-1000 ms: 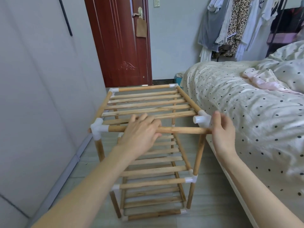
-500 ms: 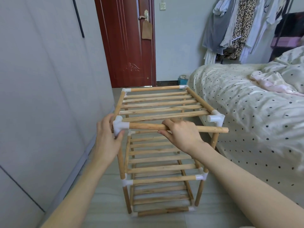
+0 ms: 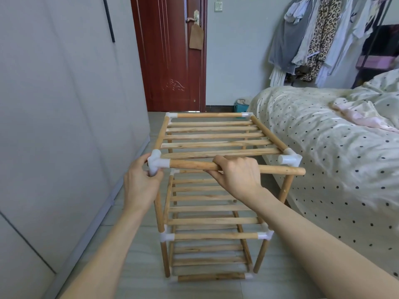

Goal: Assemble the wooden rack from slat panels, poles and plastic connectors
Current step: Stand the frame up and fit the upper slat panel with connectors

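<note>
Rack's nearly done: left hand gripping the near-left connector, right hand gripping the front pole, whose end still needs seating in the near-right connector.

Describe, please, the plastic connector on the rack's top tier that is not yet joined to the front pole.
Start at the wooden rack beside the polka-dot bed and look at its top tier's front corner nearest the bed. The white connector there has an open socket, while the front pole ends free just below it; the other front corner connector already holds that pole.
</note>
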Tool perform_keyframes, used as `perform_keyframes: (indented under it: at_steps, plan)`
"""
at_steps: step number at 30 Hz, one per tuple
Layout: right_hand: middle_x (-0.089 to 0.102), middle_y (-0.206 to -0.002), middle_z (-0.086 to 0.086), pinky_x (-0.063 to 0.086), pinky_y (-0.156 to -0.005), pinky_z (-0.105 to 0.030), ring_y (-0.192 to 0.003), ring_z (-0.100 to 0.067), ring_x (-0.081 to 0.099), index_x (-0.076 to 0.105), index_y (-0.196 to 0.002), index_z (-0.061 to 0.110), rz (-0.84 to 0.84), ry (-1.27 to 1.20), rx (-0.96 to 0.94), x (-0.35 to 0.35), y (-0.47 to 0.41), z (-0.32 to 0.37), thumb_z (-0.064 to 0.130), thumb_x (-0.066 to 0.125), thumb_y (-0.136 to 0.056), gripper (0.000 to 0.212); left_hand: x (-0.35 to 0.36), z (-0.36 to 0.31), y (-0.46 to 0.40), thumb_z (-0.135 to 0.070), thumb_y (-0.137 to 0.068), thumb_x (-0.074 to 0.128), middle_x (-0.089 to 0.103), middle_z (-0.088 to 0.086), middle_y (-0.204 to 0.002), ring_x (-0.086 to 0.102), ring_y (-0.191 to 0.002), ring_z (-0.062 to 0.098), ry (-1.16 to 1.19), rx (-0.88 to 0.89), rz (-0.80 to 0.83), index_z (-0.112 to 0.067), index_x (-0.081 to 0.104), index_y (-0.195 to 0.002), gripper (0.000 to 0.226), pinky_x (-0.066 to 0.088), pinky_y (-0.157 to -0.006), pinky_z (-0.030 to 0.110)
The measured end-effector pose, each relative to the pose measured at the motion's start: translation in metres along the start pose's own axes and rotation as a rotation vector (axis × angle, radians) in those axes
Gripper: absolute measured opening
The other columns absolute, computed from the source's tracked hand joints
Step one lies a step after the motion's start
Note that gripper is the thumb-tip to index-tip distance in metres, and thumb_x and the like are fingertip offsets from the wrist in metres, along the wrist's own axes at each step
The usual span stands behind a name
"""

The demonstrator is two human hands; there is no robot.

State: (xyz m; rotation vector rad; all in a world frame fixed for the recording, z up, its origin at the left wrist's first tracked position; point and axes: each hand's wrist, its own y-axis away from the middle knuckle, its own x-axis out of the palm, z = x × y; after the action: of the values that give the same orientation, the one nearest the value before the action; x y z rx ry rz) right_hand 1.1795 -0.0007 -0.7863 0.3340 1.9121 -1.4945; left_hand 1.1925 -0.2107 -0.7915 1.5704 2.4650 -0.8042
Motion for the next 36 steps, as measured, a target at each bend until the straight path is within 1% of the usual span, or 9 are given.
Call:
perform_keyframes:
  at_steps: [3,12,16,19,23,26,30,33,36]
  plan:
    - [0.048,-0.042,0.006,0.03,-0.034,-0.019,-0.032,-0.018,0.045,0.056,-0.059,0.019,-0.039,-0.013,0.018,0.004,0.002,0.002,0.036,0.074,-0.072,0.028,-0.005,0.002,0.001,-0.007,-0.084,0.062,0.065,0.007,-0.085,0.058,-0.075,0.016,0.081,-0.037,0.087,-0.02,0.057,-0.122,0.04,0.046,-0.065,0.028]
    - [0.052,-0.047,0.006,0.021,-0.039,-0.017,-0.036,-0.015,0.046,0.06,-0.06,0.019,-0.105,-0.021,-0.028,0.002,-0.01,0.016,0.042,0.045,-0.08,0.034,-0.012,-0.007,0.0,0.005,-0.085,0.058,0.035,-0.006,-0.132,0.039,-0.12,0.009,0.259,-0.024,0.181,-0.023,0.029,-0.141,0.069,0.035,-0.099,0.025]
    - [0.058,-0.055,0.005,0.03,-0.037,-0.02,-0.044,-0.016,0.053,0.065,-0.07,0.018,-0.041,-0.055,-0.038,0.003,-0.012,0.02,0.041,0.04,-0.084,0.037,-0.009,-0.015,0.0,-0.012,-0.084,0.061,0.03,0.006,-0.147,0.021,-0.137,0.022,-0.24,0.272,0.056,-0.021,0.046,-0.133,0.052,0.016,-0.112,0.046]
    - [0.062,-0.065,0.002,0.039,-0.042,-0.023,-0.056,-0.018,0.059,0.069,-0.079,0.015,-0.028,-0.119,-0.104,0.0,-0.013,0.018,0.035,0.041,-0.082,0.035,0.007,-0.027,-0.001,-0.033,-0.081,0.049,0.055,0.0,-0.128,0.033,-0.13,0.026,-0.557,0.578,0.13,-0.021,0.058,-0.119,0.041,0.006,-0.108,0.057]
    - [0.065,-0.084,-0.002,0.044,-0.067,-0.031,-0.079,-0.021,0.056,0.07,-0.097,0.01,-0.061,-0.192,-0.187,-0.019,-0.001,-0.007,0.03,0.047,-0.086,0.032,0.015,-0.023,-0.006,-0.035,-0.092,0.048,0.061,-0.003,-0.096,0.054,-0.105,0.027,-0.591,0.661,0.261,-0.023,0.064,-0.113,0.029,0.022,-0.098,0.04]
    - [0.064,-0.098,-0.005,0.035,-0.083,-0.032,-0.094,-0.021,0.052,0.067,-0.103,0.009,-0.245,-0.216,0.136,-0.039,0.024,-0.043,0.027,0.046,-0.091,0.03,0.014,-0.028,-0.008,-0.025,-0.093,0.053,0.059,-0.002,-0.103,0.049,-0.111,0.023,-0.632,0.617,0.285,-0.024,0.06,-0.118,0.026,0.021,-0.097,0.038]
    - [0.054,-0.114,-0.006,0.04,-0.098,-0.037,-0.106,-0.02,0.051,0.053,-0.117,0.007,-0.232,-0.549,1.0,-0.049,0.043,-0.089,0.035,0.046,-0.094,0.037,0.025,-0.053,-0.002,-0.042,-0.093,0.046,0.053,-0.01,-0.123,0.04,-0.123,0.014,-0.749,0.59,0.387,-0.032,0.05,-0.126,0.035,0.017,-0.103,0.039]
    - [0.064,-0.098,-0.009,0.051,-0.076,-0.031,-0.08,-0.016,0.063,0.049,-0.117,0.007,0.037,-1.172,1.217,-0.042,0.045,-0.102,0.043,0.044,-0.096,0.042,0.06,-0.085,0.017,-0.056,-0.092,0.036,0.041,-0.011,-0.142,0.035,-0.132,0.009,-0.764,0.757,0.513,-0.031,0.032,-0.141,0.056,0.019,-0.111,0.037]
    - [0.057,-0.063,-0.011,0.044,-0.048,-0.018,-0.047,-0.013,0.053,0.05,-0.113,0.003,-0.053,-1.26,1.169,-0.037,0.046,-0.1,0.027,0.039,-0.099,0.03,0.106,-0.113,0.037,-0.054,-0.094,0.033,0.044,-0.004,-0.141,0.046,-0.125,0.014,-0.72,0.838,0.59,-0.029,0.028,-0.143,0.055,0.037,-0.102,0.033]
